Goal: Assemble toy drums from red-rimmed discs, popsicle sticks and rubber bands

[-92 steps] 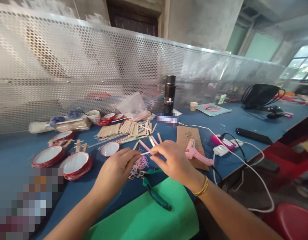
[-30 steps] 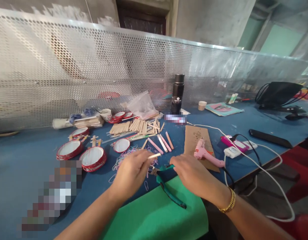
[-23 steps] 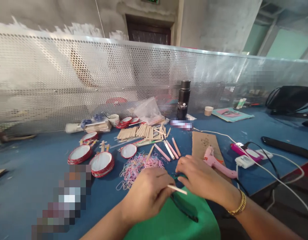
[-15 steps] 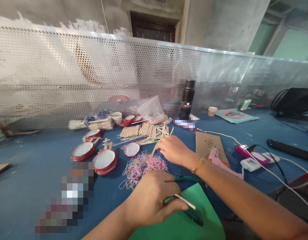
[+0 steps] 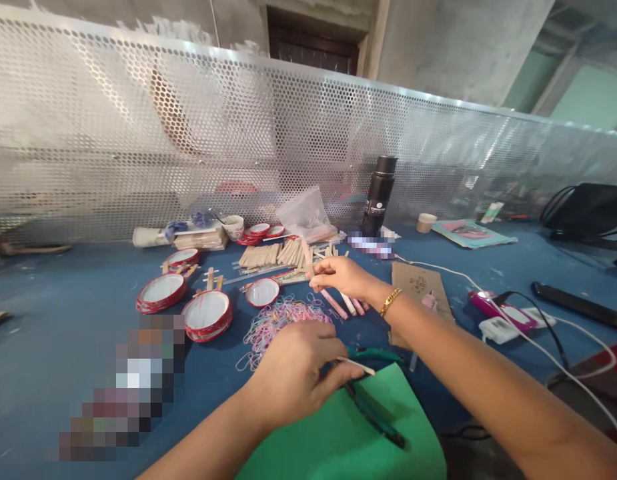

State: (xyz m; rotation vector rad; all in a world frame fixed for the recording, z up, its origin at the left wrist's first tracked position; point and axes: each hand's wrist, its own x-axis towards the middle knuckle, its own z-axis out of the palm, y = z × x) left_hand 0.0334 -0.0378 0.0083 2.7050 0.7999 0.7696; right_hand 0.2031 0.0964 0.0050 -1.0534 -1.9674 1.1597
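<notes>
My left hand [image 5: 301, 373] is closed, pinching a thin wooden stick [image 5: 361, 365] between thumb and fingers above a green sheet [image 5: 398, 413]. A dark green-handled tool [image 5: 373, 417] lies on that sheet, partly hidden by the hand. Farther forward, my right hand [image 5: 345, 277] grips a flat wooden craft stick [image 5: 307, 255], which points upward. Just beneath the right hand lie pink sticks [image 5: 333, 303], partly covered. A heap of thin pastel elastic bands [image 5: 283, 323] rests beyond my left hand. Loose craft sticks [image 5: 263, 255] are piled behind my right hand.
Red-rimmed round pieces with white faces [image 5: 207, 310] sit on the left. A black bottle [image 5: 379, 197] stands at the back near a plastic bag [image 5: 308, 213]. On the right are cardboard [image 5: 413, 283], a magenta device [image 5: 511, 313] and white cables. A perforated metal screen [image 5: 213, 133] borders the table.
My right hand has moved up and away from the elastic bands, and its craft stick now points up instead of down. My left hand has shifted slightly left and up, still pinching its stick.
</notes>
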